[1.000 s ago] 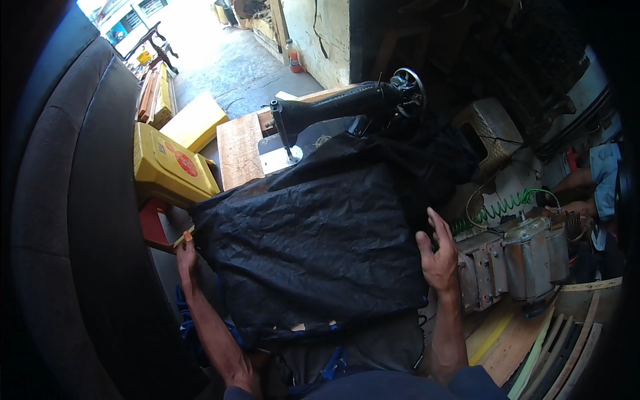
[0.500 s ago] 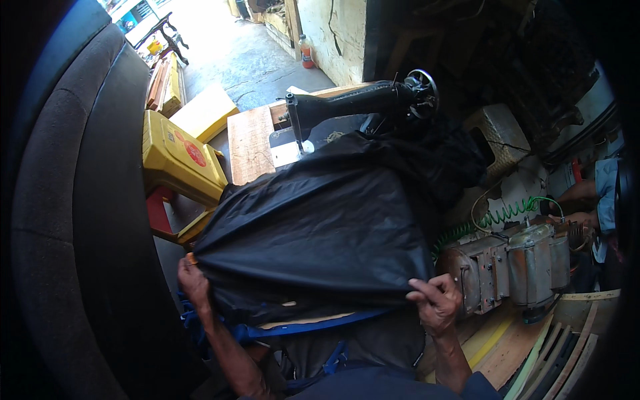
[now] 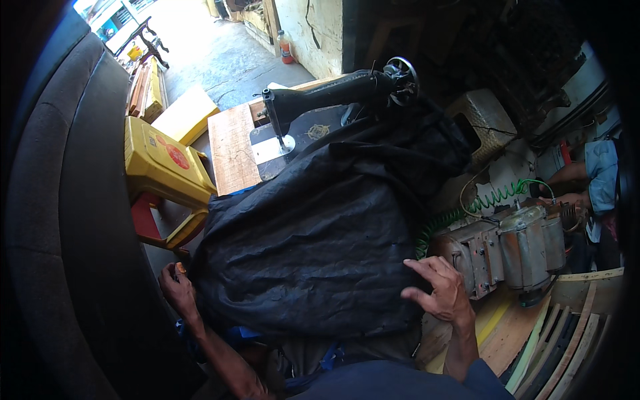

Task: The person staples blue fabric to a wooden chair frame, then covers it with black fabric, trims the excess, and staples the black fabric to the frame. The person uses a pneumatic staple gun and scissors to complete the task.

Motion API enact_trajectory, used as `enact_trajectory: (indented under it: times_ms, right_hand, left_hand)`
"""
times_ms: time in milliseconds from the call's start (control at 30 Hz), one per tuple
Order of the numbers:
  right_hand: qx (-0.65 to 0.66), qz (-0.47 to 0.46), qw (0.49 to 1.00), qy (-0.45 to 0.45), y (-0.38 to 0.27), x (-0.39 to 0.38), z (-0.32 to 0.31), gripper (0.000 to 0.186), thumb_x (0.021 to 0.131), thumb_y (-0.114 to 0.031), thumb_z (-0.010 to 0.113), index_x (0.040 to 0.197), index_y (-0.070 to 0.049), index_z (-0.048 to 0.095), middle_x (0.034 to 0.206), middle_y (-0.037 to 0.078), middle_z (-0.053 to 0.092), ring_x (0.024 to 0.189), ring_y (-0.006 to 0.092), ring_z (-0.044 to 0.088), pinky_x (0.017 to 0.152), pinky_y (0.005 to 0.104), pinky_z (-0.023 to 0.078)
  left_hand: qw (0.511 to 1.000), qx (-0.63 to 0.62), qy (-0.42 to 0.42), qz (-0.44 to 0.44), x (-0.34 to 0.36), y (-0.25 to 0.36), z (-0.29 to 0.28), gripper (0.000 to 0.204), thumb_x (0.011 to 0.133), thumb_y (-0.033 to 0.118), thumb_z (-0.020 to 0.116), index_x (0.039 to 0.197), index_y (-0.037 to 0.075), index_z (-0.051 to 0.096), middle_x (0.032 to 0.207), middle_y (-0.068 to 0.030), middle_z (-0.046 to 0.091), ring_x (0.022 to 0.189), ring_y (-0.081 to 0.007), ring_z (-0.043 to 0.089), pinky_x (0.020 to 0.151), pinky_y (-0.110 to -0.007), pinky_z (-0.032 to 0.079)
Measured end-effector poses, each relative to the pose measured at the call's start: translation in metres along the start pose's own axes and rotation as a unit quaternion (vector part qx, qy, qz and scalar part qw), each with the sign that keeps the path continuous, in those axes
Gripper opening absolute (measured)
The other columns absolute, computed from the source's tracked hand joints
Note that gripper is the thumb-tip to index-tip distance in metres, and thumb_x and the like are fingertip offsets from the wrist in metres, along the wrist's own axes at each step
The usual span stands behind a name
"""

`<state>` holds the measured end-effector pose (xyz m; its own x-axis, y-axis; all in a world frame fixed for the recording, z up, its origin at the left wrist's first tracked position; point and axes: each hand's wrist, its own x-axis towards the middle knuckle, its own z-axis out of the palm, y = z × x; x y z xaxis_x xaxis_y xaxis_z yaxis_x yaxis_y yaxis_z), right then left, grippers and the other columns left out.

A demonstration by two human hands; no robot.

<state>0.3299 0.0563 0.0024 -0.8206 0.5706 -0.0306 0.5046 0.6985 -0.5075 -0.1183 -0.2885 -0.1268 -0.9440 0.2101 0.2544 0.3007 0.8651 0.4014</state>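
A large sheet of black fabric (image 3: 313, 267) lies draped and wrinkled over my lap and up to the bed of a black sewing machine (image 3: 327, 97). Beside its left edge is my left hand (image 3: 179, 290), fingers loosely bent and holding no cloth that I can see; something orange is around one fingertip. At the right edge, my right hand (image 3: 443, 290) is open, thumb and forefinger spread just over or against the fabric. The machine's needle area stands beyond the fabric's far edge, on a wooden table top (image 3: 230, 150).
Yellow plastic stools (image 3: 167, 160) stand at the left, next to a long dark padded piece (image 3: 100, 220). A rusty motor-like machine (image 3: 500, 247) with a green coiled hose (image 3: 497, 198) sits at the right, above wooden slats (image 3: 567, 347). Another person's arm (image 3: 570, 180) shows at far right.
Both hands have let go of the stretched fabric. It has gone slack and wrinkled, and its near edge now covers the blue and tan strip. My right hand has spread its fingers.
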Motion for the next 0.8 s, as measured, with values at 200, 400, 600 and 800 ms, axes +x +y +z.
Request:
enact_trajectory:
  times_ms: [200,400,600,800]
  right_hand:
    - [-0.024,0.063,0.998,0.019,0.005,-0.053,0.041,0.082,0.083,-0.011,0.08,0.159,-0.019,0.05,0.147,0.02,0.056,0.117,0.0405,0.067,0.088,0.0441,0.059]
    - [0.074,-0.022,0.971,0.228,0.006,-0.003,-0.032,0.049,0.077,0.004,0.066,0.124,-0.007,0.074,0.095,0.013,0.073,0.081,0.0267,0.069,0.079,0.0366,0.056]
    - [0.327,-0.125,0.896,0.273,-0.074,0.071,-0.118,0.032,0.091,-0.001,0.073,0.122,-0.005,0.066,0.1,0.01,0.074,0.088,0.0182,0.076,0.075,0.0329,0.062]
    - [0.255,-0.516,0.815,0.073,-0.179,0.063,-0.058,0.058,0.09,-0.017,0.078,0.145,-0.006,0.061,0.126,0.014,0.068,0.119,0.0288,0.068,0.106,0.0448,0.053]
  left_hand:
    - [0.917,-0.199,-0.143,0.315,-0.134,0.138,-0.068,0.055,0.091,0.049,0.08,0.13,0.015,0.062,0.128,-0.0164,0.061,0.13,-0.0361,0.054,0.114,-0.057,0.035]
    - [0.905,-0.04,-0.168,0.389,-0.186,0.139,-0.064,0.049,0.079,0.042,0.089,0.118,0.021,0.069,0.129,-0.0112,0.061,0.136,-0.0316,0.051,0.119,-0.064,0.019]
    - [0.891,-0.313,-0.101,0.313,-0.124,0.2,-0.109,0.046,0.082,0.016,0.086,0.122,0.008,0.064,0.124,-0.0138,0.062,0.126,-0.0314,0.059,0.103,-0.051,0.049]
    - [0.726,-0.565,0.053,0.389,-0.092,0.333,-0.153,0.06,0.091,0.026,0.081,0.14,0.003,0.054,0.137,-0.0219,0.06,0.126,-0.0328,0.059,0.108,-0.049,0.045]
